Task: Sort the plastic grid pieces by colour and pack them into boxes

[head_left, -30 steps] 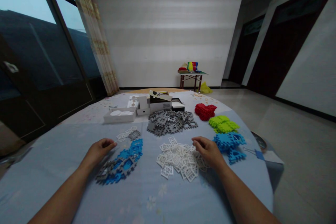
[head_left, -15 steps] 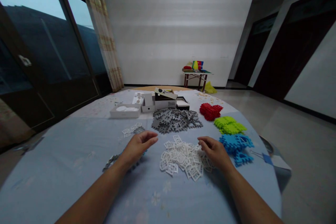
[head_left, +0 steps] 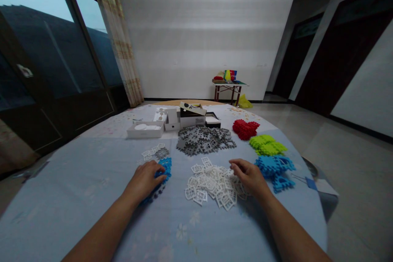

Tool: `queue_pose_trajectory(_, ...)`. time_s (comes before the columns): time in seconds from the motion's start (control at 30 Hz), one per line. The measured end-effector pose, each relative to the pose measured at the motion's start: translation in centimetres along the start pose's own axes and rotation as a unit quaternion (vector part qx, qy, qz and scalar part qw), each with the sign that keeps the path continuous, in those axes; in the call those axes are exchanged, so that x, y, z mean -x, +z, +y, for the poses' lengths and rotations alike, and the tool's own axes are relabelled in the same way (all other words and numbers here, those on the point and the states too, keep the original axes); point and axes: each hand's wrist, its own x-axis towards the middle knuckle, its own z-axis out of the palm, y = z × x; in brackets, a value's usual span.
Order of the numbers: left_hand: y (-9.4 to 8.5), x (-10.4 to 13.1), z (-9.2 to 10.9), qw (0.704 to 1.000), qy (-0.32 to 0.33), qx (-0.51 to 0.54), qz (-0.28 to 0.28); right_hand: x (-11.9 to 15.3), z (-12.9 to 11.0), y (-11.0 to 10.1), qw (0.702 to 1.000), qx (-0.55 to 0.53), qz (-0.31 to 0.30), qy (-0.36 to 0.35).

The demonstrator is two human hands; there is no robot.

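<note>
My left hand [head_left: 145, 178] is at the left of the work area, its fingers and thumb bent around the edge of a blue interlocking plastic panel [head_left: 166, 166]. The palm hides part of this panel, and dark toothed edges show below the hand. My right hand [head_left: 248, 175] hovers over the right side of a heap of white plastic window frames [head_left: 211, 184]. Its fingers are loosely curved, with a small gap between thumb and forefinger and nothing visible in it.
Grey interlocking panels [head_left: 204, 140] are heaped behind the white frames. Red [head_left: 245, 129], lime-green [head_left: 267, 145] and blue panels [head_left: 273, 167] lie in stacks at the right. A white tray [head_left: 145, 132] and several boxes [head_left: 193, 120] stand at the back. A few white frames [head_left: 150, 153] lie left of centre.
My left hand has moved left and down onto the blue panel, which now shows more beside the fingers. My right hand stays nearly in place.
</note>
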Motion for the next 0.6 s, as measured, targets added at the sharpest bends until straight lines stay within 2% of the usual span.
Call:
queue_pose_trajectory(0.13,-0.1,-0.2,-0.4,1.0,-0.012,-0.016,0.018,0.1,-0.4,-0.2,1.0,0.009,0.003,-0.006)
queue_pose_trajectory(0.23,-0.7,-0.1,-0.2,0.997,-0.027,0.004,0.072,0.2,-0.7,-0.2,1.0,0.013,0.003,-0.01)
queue_pose_trajectory(0.37,-1.8,0.1,1.1,0.973,-0.101,0.155,0.139,0.2,-0.9,-0.1,1.0,0.018,0.007,-0.022)
queue_pose_trajectory(0.5,-1.3,0.4,3.3,0.914,-0.171,0.348,0.116,0.4,-1.7,0.5,0.999,0.011,0.015,-0.05)
queue_pose_trajectory(0.6,0.3,0.6,4.8,0.885,-0.168,0.43,0.055,0.9,-3.3,1.1,0.994,-0.018,0.005,-0.111)
